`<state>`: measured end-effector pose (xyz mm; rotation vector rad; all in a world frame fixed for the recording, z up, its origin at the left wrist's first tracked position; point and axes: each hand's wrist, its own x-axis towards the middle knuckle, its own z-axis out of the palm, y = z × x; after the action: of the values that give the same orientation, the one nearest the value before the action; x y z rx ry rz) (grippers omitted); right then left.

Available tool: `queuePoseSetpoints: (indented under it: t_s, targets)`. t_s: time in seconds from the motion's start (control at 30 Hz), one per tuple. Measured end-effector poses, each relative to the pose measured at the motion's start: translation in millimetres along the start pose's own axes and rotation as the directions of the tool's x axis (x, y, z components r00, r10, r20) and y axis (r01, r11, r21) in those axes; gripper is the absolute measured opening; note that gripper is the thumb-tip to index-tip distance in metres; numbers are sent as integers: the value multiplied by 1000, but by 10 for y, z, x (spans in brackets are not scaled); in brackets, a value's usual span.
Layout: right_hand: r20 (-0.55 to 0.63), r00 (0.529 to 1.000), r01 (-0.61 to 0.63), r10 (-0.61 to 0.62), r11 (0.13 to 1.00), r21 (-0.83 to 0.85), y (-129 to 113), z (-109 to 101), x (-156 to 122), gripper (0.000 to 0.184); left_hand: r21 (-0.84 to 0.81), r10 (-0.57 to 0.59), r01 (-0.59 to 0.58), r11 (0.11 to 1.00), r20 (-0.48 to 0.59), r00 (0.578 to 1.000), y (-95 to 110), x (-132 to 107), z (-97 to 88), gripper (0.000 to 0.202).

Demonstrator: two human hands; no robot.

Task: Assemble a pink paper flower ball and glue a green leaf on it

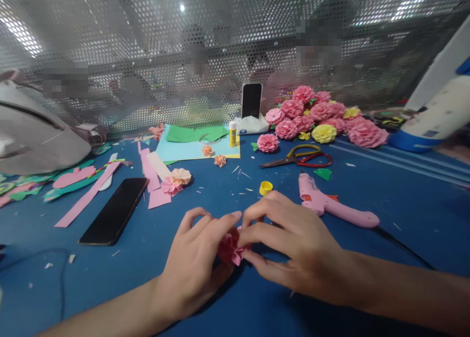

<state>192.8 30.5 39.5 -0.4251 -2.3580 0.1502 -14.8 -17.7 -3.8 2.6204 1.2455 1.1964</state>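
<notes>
Both my hands meet at the front middle of the blue table [404, 200]. My left hand [194, 261] and my right hand [290, 244] pinch a small folded pink paper flower [229, 249] between their fingertips, just above the tabletop. The fingers of both hands are curled around it and hide most of the flower. A pink glue gun [330, 204] lies just behind my right hand, and a yellow cap [266, 187] lies just beyond my fingers.
A black phone [115, 210] lies flat at left beside pink paper strips [88, 196] and small paper rosettes [176, 180]. Scissors [299, 158], a glue stick [232, 132], coloured sheets [194, 141], an upright phone [251, 100] and a heap of paper flowers [319, 116] stand farther back before a perforated screen.
</notes>
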Motion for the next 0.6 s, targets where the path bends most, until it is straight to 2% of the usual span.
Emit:
queuePoseSetpoints:
  t_s: [0.13,0.27,0.47,0.6]
  targets:
    - [25,999,41,-37,987,-157,0,32,-23,13,18,11,-11,1000,3,1000,1,-3,14,58]
    - [111,989,130,-100,942,-311,-23,25,-44,22,63,45,-45,997,-3,999,7,-4,30,54]
    - [150,981,174,-123,901,-398,-117,9,-90,36,123,81,-78,989,-19,997,33,4,46,52]
    - [126,979,201,-161,872,-446,-119,64,-94,39,108,17,-18,994,6,1000,47,1,50,58]
